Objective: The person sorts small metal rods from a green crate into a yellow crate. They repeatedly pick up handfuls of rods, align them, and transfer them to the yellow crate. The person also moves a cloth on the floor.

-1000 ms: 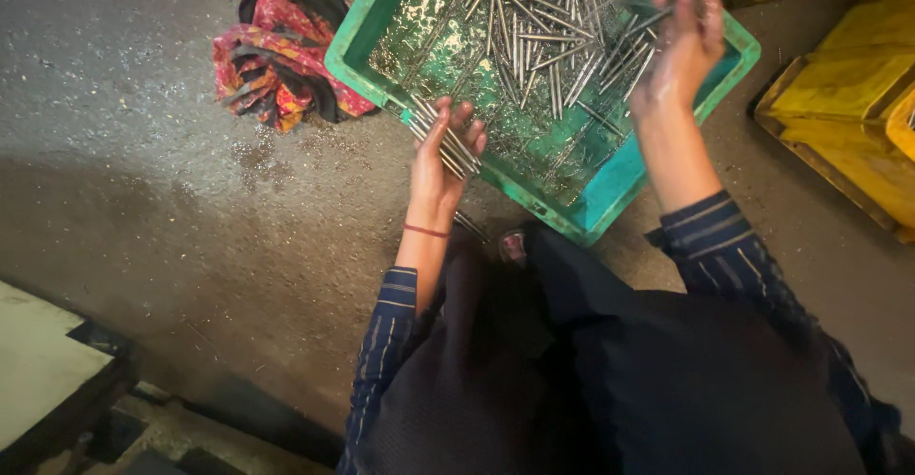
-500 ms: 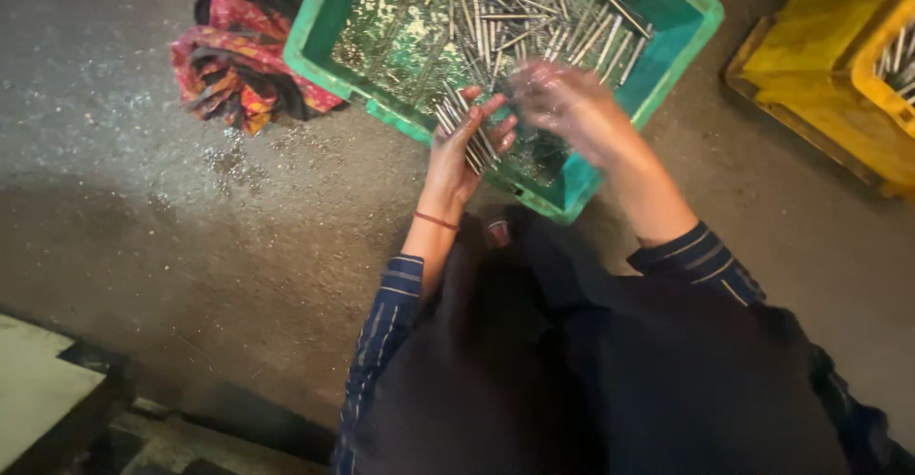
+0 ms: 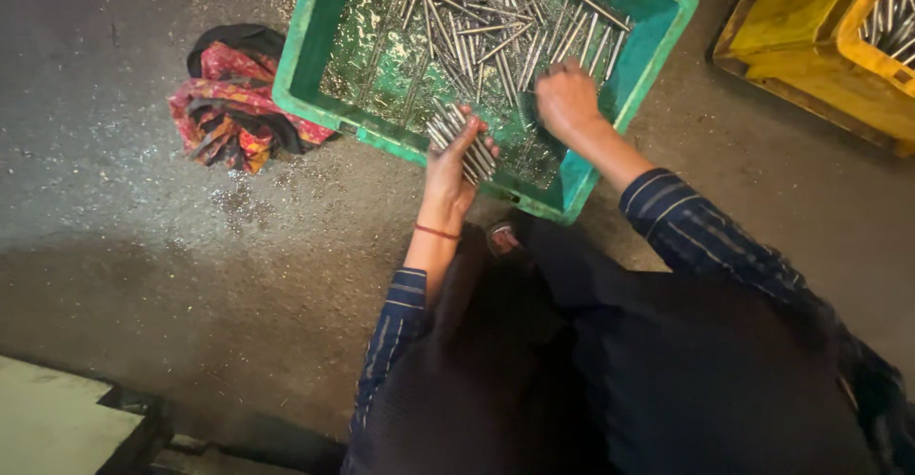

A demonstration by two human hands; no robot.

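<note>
since a second ago: the right hand point(image 3: 565, 101) has come down off the far right rim, crossed to meet the left at the near edge half a second back, and now lies knuckles-up, fingers curled down, among the loose rods; whether it grips any i cannot tell. the view has drifted, so the crate sits further right in frame. reading: another pick from the pile, the bundle being built up.

left to right:
- bunched red patterned cloth point(image 3: 233, 111) on the floor, touching the crate's left wall.
- green plastic crate point(image 3: 307, 51), its bottom strewn with thin metal rods point(image 3: 496, 32) lying every way.
- left hand point(image 3: 450, 165) at the near rim, closed around a bundle of rods point(image 3: 460, 140) held roughly parallel; red thread band on the wrist.
- right hand inside the crate, right of centre.
- yellow crates point(image 3: 810, 51) at the far right, well apart from the green one; more rods show in one.

surface: rough grey concrete floor point(image 3: 143, 275), speckled with bright flecks near the cloth. a pale slab edge point(image 3: 57, 423) at lower left. striped dark-blue sleeves, dark garment below.
</note>
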